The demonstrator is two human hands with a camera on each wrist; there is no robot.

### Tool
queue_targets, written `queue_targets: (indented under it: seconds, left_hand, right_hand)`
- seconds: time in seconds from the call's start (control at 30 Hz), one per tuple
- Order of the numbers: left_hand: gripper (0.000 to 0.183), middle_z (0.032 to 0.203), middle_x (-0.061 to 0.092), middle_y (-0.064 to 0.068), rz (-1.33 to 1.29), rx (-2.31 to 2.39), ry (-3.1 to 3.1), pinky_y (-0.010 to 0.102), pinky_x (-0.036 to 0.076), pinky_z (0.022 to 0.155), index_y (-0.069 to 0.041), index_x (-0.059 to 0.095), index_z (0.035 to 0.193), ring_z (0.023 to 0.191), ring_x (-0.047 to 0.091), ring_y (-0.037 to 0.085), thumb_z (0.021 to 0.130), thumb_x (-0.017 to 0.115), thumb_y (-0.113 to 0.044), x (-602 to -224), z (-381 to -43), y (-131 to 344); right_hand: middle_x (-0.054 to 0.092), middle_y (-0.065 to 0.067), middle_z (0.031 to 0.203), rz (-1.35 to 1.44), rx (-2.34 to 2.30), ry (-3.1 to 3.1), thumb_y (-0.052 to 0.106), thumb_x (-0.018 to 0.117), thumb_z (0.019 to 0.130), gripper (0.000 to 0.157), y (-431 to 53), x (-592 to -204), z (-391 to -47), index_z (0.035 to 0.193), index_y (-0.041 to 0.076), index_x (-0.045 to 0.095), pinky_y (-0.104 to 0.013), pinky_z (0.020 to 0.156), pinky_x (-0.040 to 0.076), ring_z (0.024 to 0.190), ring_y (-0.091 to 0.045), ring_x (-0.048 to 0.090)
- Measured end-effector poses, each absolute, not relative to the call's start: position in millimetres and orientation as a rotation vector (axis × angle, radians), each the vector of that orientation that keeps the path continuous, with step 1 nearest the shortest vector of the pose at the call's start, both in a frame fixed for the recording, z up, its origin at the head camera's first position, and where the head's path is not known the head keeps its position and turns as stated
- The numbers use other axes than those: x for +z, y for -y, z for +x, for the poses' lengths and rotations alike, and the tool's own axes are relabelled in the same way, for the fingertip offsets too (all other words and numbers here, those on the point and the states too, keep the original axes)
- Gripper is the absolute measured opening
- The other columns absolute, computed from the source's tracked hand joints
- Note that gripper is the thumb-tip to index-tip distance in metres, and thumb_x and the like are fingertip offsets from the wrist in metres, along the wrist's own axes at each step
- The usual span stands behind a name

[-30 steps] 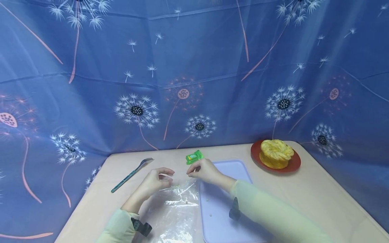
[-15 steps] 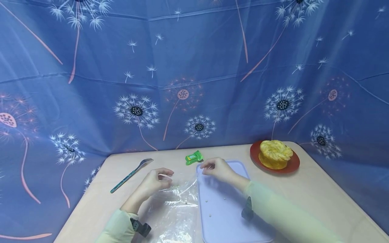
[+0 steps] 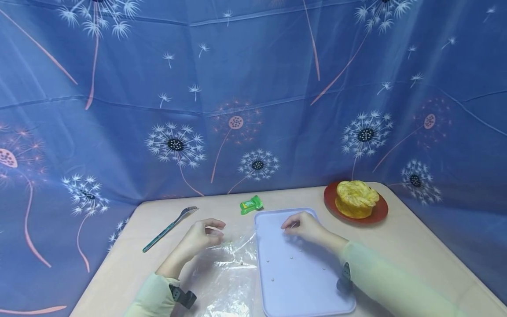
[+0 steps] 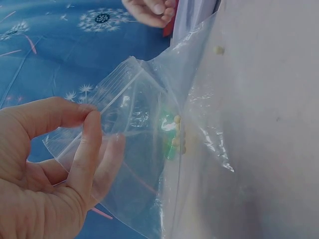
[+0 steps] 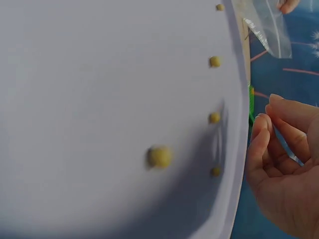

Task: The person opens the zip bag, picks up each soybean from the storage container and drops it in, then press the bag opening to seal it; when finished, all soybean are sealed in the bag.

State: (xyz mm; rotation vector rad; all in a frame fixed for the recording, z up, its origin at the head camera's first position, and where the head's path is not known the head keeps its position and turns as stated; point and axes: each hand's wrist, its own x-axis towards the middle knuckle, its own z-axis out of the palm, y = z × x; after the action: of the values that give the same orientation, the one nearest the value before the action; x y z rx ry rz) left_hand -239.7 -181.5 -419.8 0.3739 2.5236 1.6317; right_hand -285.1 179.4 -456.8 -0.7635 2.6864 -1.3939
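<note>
My left hand pinches the mouth of a clear zip bag between thumb and finger and holds it raised. The rest of the bag lies flat on the table, left of a pale lilac tray. Several small round yellow balls, like dried soybeans, sit inside it near the mouth; another ball lies deeper. My right hand hovers over the tray's far part, fingers curled and fingertips close together. I cannot tell whether something small is between them. Several yellow balls lie scattered on the tray.
A green wrapped packet lies behind the bag and tray. At left is a fork with a dark green handle. A red plate with a yellow bread or cake stands far right. Blue patterned cloth hangs behind the table.
My right hand has moved right, from beside the bag's mouth and green packet to over the tray, uncovering more balls there. My left hand keeps its pinch on the bag.
</note>
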Motion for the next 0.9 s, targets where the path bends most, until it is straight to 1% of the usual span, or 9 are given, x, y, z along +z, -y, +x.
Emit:
queue_targets:
  seconds: [0.1,0.23,0.37,0.47,0.63,0.77,0.9]
  left_hand:
    - [0.045,0.113,0.068,0.024,0.378,1.62,-2.529,0.031,0.06,0.078,0.007,0.065,0.122,0.1,0.068,0.027,0.077,0.07,0.005,-419.1,-238.9,182.2]
    - [0.047,0.113,0.068,0.024,0.384,1.61,-2.536,0.031,0.06,0.077,0.009,0.064,0.123,0.1,0.068,0.027,0.077,0.07,0.005,-418.2,-237.5,183.1]
    - [0.048,0.112,0.068,0.023,0.379,1.618,-2.538,0.031,0.06,0.077,0.008,0.064,0.123,0.099,0.069,0.028,0.075,0.071,0.005,-417.5,-237.5,183.8]
    - [0.049,0.114,0.068,0.022,0.385,1.626,-2.538,0.033,0.06,0.078,0.009,0.064,0.123,0.099,0.068,0.029,0.075,0.07,0.005,-416.9,-237.6,183.9]
    - [0.047,0.117,0.067,0.021,0.399,1.642,-2.531,0.035,0.06,0.079,0.009,0.064,0.122,0.1,0.068,0.03,0.076,0.07,0.006,-418.5,-238.0,183.7]
    - [0.046,0.118,0.066,0.022,0.399,1.637,-2.525,0.032,0.06,0.078,0.007,0.066,0.121,0.1,0.068,0.028,0.076,0.07,0.005,-418.1,-238.2,183.7]
    - [0.046,0.117,0.067,0.02,0.388,1.621,-2.536,0.03,0.059,0.078,0.005,0.066,0.121,0.099,0.068,0.026,0.075,0.07,0.004,-416.9,-238.2,183.0]
  right_hand:
    - [0.074,-0.007,0.083,-0.694,-1.395,-2.665,-0.001,0.075,0.085,0.011,-190.8,-462.1,-283.9,0.096,-0.002,0.077,-0.028,0.052,0.054,0.066,-0.02,0.065]
    - [0.072,-0.001,0.082,-0.612,-1.372,-2.702,0.002,0.076,0.085,0.01,-206.5,-466.0,-282.3,0.095,0.002,0.078,-0.028,0.053,0.055,0.066,-0.017,0.064]
    - [0.073,-0.001,0.082,-0.593,-1.338,-2.739,0.002,0.077,0.083,0.01,-219.3,-466.8,-279.7,0.094,0.003,0.078,-0.026,0.054,0.054,0.065,-0.016,0.063]
    - [0.073,-0.003,0.085,-0.595,-1.318,-2.739,0.001,0.078,0.082,0.011,-225.1,-467.5,-277.6,0.093,0.003,0.078,-0.025,0.054,0.052,0.064,-0.015,0.06]
    - [0.074,-0.004,0.088,-0.606,-1.281,-2.747,0.001,0.08,0.08,0.01,-228.7,-469.4,-271.9,0.09,0.004,0.078,-0.025,0.057,0.053,0.067,-0.014,0.06]
    - [0.075,-0.005,0.088,-0.637,-1.248,-2.777,-0.001,0.08,0.079,0.011,-228.5,-468.1,-267.5,0.088,0.004,0.078,-0.025,0.06,0.053,0.071,-0.014,0.061]
    - [0.075,-0.001,0.087,-0.681,-1.18,-2.839,-0.001,0.081,0.077,0.012,-228.6,-467.8,-266.0,0.084,0.008,0.078,-0.027,0.07,0.053,0.082,-0.017,0.063]
